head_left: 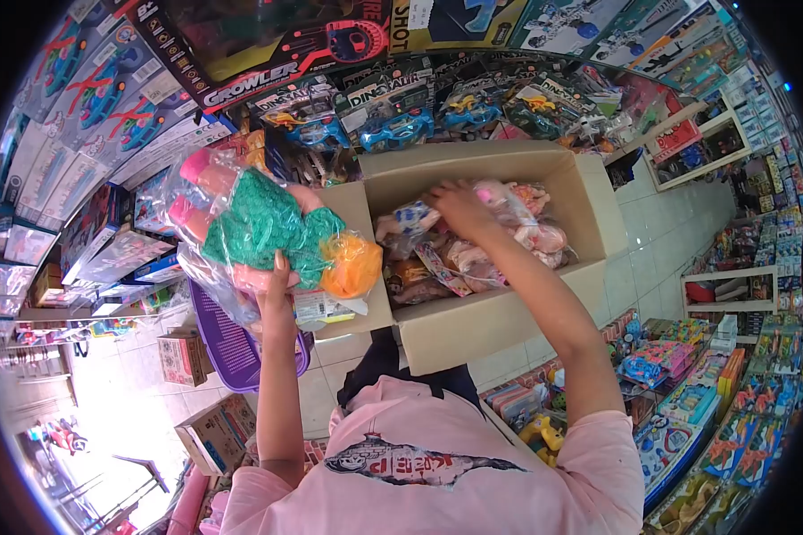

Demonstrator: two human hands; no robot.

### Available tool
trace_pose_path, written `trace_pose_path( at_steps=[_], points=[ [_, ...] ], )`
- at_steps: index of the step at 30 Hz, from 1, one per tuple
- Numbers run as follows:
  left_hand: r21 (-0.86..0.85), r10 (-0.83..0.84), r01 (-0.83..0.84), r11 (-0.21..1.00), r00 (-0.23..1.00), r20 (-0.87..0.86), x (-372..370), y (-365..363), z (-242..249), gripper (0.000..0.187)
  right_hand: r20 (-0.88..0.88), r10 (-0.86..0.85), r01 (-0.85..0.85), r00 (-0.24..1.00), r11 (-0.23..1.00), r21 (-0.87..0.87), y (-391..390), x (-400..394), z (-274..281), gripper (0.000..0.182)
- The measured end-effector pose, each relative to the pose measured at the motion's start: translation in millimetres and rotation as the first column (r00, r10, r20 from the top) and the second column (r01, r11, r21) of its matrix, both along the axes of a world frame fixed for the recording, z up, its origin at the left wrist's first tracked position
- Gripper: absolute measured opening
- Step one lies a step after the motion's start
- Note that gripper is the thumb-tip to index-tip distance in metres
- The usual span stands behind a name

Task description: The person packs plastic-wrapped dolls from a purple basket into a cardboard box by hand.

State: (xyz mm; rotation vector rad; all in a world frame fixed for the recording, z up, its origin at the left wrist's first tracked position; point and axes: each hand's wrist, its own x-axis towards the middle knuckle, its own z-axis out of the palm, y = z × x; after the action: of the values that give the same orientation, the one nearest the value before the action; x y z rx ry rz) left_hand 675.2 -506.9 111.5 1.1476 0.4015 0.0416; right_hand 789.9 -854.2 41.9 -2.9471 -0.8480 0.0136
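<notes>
I see the left hand (277, 278) raised, fingers closed around a bagged doll (272, 234) in a green knit dress with orange hair, held up just left of the cardboard box (500, 316). The right hand (458, 207) is down inside the box, resting on more bagged dolls (517, 227); I cannot tell whether it grips one. A purple basket (232, 348) sits below the raised doll.

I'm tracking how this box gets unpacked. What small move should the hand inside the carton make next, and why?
Probably close the right hand on one bagged pink doll and lift it from the brown cardboard carton; it rests on them, and the left hand already holds a bagged green-dressed doll.
</notes>
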Motion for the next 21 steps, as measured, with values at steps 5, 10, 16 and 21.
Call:
trace_pose_path(
  at_steps=[5,10,16,21],
  points=[
    [-0.052,0.056,-0.053,0.997,0.997,0.058,-4.0,-11.4,1.1,0.045,-0.074,0.006,-0.009,0.997,0.999,-0.038,5.1,17.6,-34.5,0.055],
    [0.038,0.060,-0.059,0.998,0.998,-0.023,-13.4,-9.3,-4.5,0.050,-0.185,-0.052,0.034,0.981,0.994,-0.100,9.4,4.6,-39.5,0.066],
    [0.251,-0.056,0.075,0.965,0.995,-0.083,3.9,-9.9,21.2,0.036,-0.214,-0.067,0.156,0.974,0.890,0.429,-9.1,-4.7,-8.0,0.070],
    [0.491,-0.434,0.305,0.816,0.884,0.171,47.6,-48.2,88.6,0.032,-0.149,-0.114,0.186,0.982,0.493,0.850,-31.5,-26.7,133.7,0.068]
  ],
)
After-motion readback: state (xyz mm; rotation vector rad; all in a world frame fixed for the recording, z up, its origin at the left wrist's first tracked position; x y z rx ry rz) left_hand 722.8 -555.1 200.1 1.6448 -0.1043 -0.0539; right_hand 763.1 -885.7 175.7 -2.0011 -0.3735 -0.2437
